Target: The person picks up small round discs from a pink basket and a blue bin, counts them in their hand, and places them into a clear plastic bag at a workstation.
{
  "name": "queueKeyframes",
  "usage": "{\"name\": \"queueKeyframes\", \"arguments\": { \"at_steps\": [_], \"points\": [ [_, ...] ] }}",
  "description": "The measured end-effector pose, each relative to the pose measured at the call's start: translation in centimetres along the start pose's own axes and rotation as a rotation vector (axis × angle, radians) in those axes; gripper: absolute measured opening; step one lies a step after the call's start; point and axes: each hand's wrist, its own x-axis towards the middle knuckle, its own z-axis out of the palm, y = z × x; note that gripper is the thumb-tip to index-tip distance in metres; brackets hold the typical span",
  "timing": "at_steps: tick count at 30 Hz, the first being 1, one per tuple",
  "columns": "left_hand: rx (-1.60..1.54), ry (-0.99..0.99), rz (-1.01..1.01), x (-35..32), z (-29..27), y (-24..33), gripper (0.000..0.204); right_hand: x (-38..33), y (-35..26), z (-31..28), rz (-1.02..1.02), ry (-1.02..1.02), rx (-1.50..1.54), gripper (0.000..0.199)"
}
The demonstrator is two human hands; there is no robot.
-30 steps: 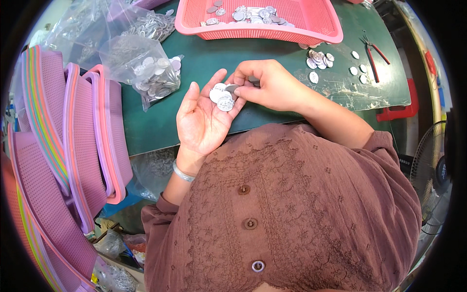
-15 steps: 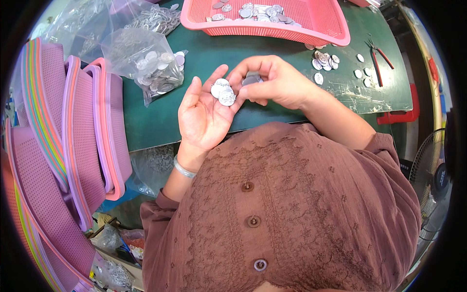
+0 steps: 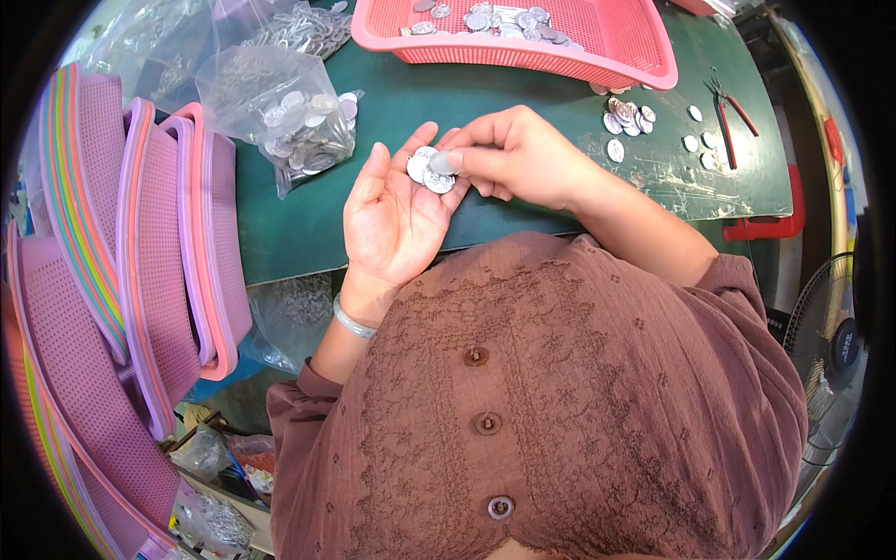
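My left hand (image 3: 397, 222) is turned palm up, with several round silver metal discs (image 3: 428, 172) resting on its fingers. The visible discs have raised patterns. Thumb and fingertips of my right hand (image 3: 527, 161) pinch another silver disc (image 3: 446, 163), which overlaps those in my left hand. Its face looks plain and grey. The right hand's lower fingers curl close to the left fingertips. Both hands are over the near edge of the green table (image 3: 392, 98).
A pink basket (image 3: 523, 51) with silver discs stands at the back. Clear bags of discs (image 3: 308, 140) and metal links (image 3: 303, 42) lie left. Loose discs (image 3: 627, 117) and red-handled pliers (image 3: 726, 129) are right. Purple baskets (image 3: 168, 271) stack at far left; a fan (image 3: 831, 345) stands right.
My right hand has moved slightly left, bringing its disc from beside the left fingers onto the discs there. My left hand has hardly moved.
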Motion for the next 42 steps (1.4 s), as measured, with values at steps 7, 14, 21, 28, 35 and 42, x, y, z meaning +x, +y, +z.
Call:
{"name": "queueKeyframes", "arguments": {
  "at_steps": [7,14,21,28,35,42],
  "points": [
    [-0.008,-0.048,-0.017,0.1,0.0,0.1,0.048,0.3,1.5,-1.9,0.114,-0.086,0.538,0.019],
    [0.004,-0.021,-0.001,0.0,0.5,0.0,0.048,-0.3,0.9,-2.5,-0.040,-0.188,0.709,0.016],
    [-0.056,-0.069,-0.048,0.1,-0.3,0.1,0.049,-0.4,0.6,-0.1,-0.302,0.037,-0.423,0.019],
    [-0.007,0.018,0.015,-0.1,0.3,-0.2,0.049,-0.1,0.8,-0.5,-0.088,0.060,-0.091,0.021],
    [-0.029,-0.010,0.014,0.0,0.5,0.0,0.049,0.0,1.6,-2.4,0.140,-0.084,0.496,0.016],
    [-0.004,-0.021,0.009,0.1,0.5,-0.1,0.050,-0.4,0.9,-2.5,-0.055,-0.171,0.616,0.014]
  ]
}}
